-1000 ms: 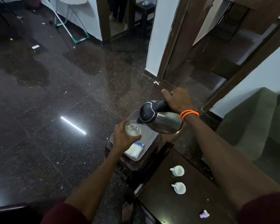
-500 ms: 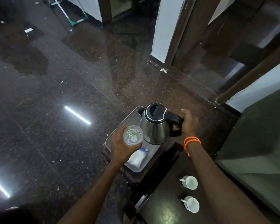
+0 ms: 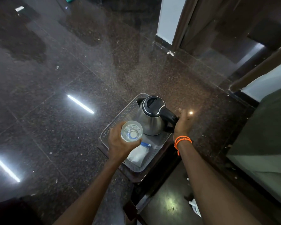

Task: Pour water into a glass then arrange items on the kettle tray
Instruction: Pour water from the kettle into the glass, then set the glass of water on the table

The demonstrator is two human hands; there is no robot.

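Observation:
A steel kettle [image 3: 150, 120] with a black lid stands upright at the far end of the grey perforated tray [image 3: 120, 117]. My right hand [image 3: 182, 122] is closed around its black handle. Over the tray's near half, my left hand [image 3: 120, 143] holds a clear glass [image 3: 131, 131] with water in it, just in front of the kettle. A white packet [image 3: 138, 154] with a blue strip lies flat on the tray under the glass.
The tray rests on a small dark wooden stand [image 3: 136, 174] on the polished granite floor [image 3: 63, 78]. A dark table top [image 3: 169, 202] sits at the lower right. A green sofa [image 3: 263, 143] fills the right edge. A white wall corner [image 3: 167, 20] and doorway lie beyond.
The kettle went from tilted over the glass to standing upright on the tray. My right hand lowered with the handle. The view dropped closer, and the cups on the table left the frame.

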